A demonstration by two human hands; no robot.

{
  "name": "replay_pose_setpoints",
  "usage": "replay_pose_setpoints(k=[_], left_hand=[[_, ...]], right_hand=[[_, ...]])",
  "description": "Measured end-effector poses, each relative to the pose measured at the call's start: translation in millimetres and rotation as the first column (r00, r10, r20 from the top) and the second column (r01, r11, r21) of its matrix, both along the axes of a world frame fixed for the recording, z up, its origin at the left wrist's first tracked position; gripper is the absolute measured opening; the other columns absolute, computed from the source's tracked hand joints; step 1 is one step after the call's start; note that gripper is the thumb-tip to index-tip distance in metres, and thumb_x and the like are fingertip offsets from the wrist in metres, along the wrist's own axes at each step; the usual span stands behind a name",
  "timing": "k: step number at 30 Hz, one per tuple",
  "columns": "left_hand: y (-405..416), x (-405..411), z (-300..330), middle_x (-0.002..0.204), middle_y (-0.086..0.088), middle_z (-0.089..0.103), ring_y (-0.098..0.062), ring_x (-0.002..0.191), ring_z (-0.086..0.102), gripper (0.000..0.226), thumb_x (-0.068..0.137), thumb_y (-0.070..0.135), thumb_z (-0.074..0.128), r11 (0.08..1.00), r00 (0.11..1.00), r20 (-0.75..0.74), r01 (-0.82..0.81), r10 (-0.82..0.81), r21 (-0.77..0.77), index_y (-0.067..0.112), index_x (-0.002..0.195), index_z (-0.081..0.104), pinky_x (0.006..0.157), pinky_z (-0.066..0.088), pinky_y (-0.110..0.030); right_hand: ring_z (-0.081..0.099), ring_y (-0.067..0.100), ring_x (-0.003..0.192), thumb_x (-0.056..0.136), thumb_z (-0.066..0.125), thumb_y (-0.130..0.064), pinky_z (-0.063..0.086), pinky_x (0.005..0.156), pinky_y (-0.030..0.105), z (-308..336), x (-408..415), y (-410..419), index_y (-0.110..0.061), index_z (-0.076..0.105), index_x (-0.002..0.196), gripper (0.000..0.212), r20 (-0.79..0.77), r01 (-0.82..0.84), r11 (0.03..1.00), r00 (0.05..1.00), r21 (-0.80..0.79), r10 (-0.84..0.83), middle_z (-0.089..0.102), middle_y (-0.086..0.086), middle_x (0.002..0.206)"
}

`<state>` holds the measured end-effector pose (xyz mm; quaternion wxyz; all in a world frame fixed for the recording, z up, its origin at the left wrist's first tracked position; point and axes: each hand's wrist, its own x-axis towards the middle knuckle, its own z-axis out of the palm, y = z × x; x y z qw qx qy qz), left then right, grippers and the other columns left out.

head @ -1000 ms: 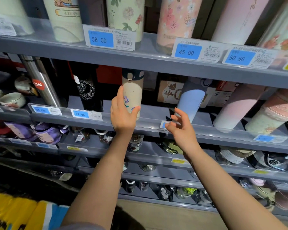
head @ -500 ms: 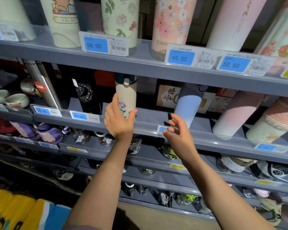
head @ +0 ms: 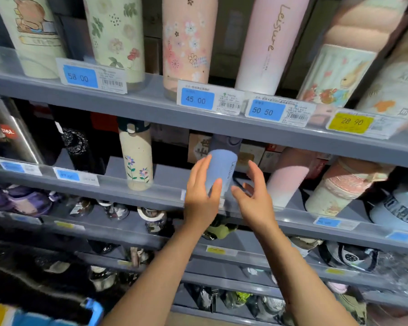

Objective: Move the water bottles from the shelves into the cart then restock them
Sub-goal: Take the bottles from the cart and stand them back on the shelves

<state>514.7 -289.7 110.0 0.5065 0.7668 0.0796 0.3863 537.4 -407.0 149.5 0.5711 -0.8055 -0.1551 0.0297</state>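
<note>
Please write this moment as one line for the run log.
left hand: open, against blue bottle | right hand: open, beside it | bottle: upright on middle shelf

The lilac bottle (head: 222, 170) stands between left hand (head: 201, 196) and right hand (head: 253, 198).

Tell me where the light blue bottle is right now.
The light blue bottle stands mid-frame on the second shelf, between the cream flowered bottle and the pink gradient bottle.

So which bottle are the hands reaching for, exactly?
On the second grey shelf, below the blue 45.00 price tag, stands a plain pale-blue bottle with a dark lid. The left hand and right hand flank it. Its left neighbour is cream and flowered, its right pink.
</note>
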Motion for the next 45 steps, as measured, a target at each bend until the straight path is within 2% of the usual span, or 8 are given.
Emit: replay_pose_setpoints(k=[3,7,17,21,27,35,41,45], left_hand=[[-6,9,5,0.14,0.01,0.035,-0.008,0.134,0.034,0.053,0.094,0.018,0.053,0.998,1.0,0.006,0.022,-0.021,-0.066,0.032,0.139,0.028,0.112,0.03,-0.033],[-5,12,4,0.142,0.007,0.035,-0.011,0.135,0.035,0.057,0.09,0.03,0.048,0.993,0.999,-0.032,0.038,-0.042,-0.114,0.022,0.144,0.031,0.111,0.031,-0.033],[35,2,10,0.148,0.003,0.033,-0.009,0.135,0.033,0.077,0.076,0.02,0.057,0.943,0.958,-0.139,0.207,-0.249,-0.258,0.028,0.146,0.024,0.106,0.04,-0.041],[44,-3,13,0.148,0.007,0.03,-0.002,0.131,0.034,0.084,0.073,0.018,0.059,0.919,0.939,-0.143,0.26,-0.312,-0.297,0.028,0.147,0.02,0.101,0.044,-0.025],[47,-4,9,0.149,0.016,0.023,0.0,0.134,0.029,0.089,0.072,0.033,0.063,0.929,0.922,-0.184,0.301,-0.341,-0.215,0.034,0.147,0.016,0.102,0.035,-0.021],[56,-3,-7,0.146,0.004,0.035,-0.01,0.131,0.038,0.072,0.076,0.038,0.056,0.977,0.972,-0.12,0.192,-0.203,-0.093,0.032,0.143,0.029,0.102,0.043,-0.044],[11,-25,-17,0.116,-0.005,0.053,-0.023,0.104,0.057,0.032,0.086,0.02,0.052,0.963,0.994,0.107,-0.046,0.018,0.265,0.018,0.117,0.052,0.084,0.05,-0.04],[-49,-6,-5,0.116,-0.007,0.055,-0.015,0.102,0.054,0.042,0.083,0.026,0.059,0.961,0.996,0.069,0.028,-0.048,0.275,0.018,0.123,0.051,0.086,0.047,-0.033]], right_hand=[[0.031,0.013,0.14,0.094,0.055,-0.015,0.032,0.112,0.032,0,10,3,-0.03,0.013,0.153,0.074,-0.049,-0.078,0.994,0.996,-0.072,0.074,0.024,-0.008,0.157],[0.05,0.018,0.126,0.094,0.051,-0.019,0.045,0.103,0.044,-4,6,15,-0.036,0.004,0.152,0.077,-0.103,-0.169,0.984,0.981,-0.06,0.162,0.037,-0.002,0.151],[0.04,0.019,0.135,0.087,0.047,0.004,0.043,0.097,0.026,-16,-9,45,-0.027,0.005,0.154,0.085,-0.096,-0.108,0.994,0.99,-0.017,0.106,0.027,-0.001,0.155],[0.045,0.02,0.13,0.085,0.048,-0.003,0.05,0.096,0.047,-21,-11,54,-0.034,0.009,0.153,0.084,-0.068,-0.091,0.996,0.993,0.005,0.091,0.031,-0.001,0.151],[0.039,0.015,0.136,0.085,0.051,-0.025,0.046,0.103,0.047,-24,-14,57,-0.043,0.009,0.149,0.079,-0.059,-0.066,0.997,0.996,0.029,0.067,0.03,-0.005,0.153],[0.051,-0.004,0.118,0.087,0.048,-0.001,0.05,0.096,0.028,-16,-20,44,-0.045,0.027,0.142,0.074,-0.097,-0.089,0.993,0.991,0.074,0.096,0.041,-0.017,0.141],[0.058,0.001,0.101,0.091,0.059,-0.003,0.046,0.08,0.009,-17,-23,-39,-0.026,0.053,0.122,0.039,0.102,0.203,0.977,0.972,0.071,-0.21,0.058,0.0,0.121],[0.053,0.017,0.111,0.088,0.066,-0.011,0.046,0.096,0.033,-23,-6,-120,-0.016,0.051,0.126,0.042,0.303,0.527,0.846,0.795,0.087,-0.526,0.051,-0.001,0.121]])
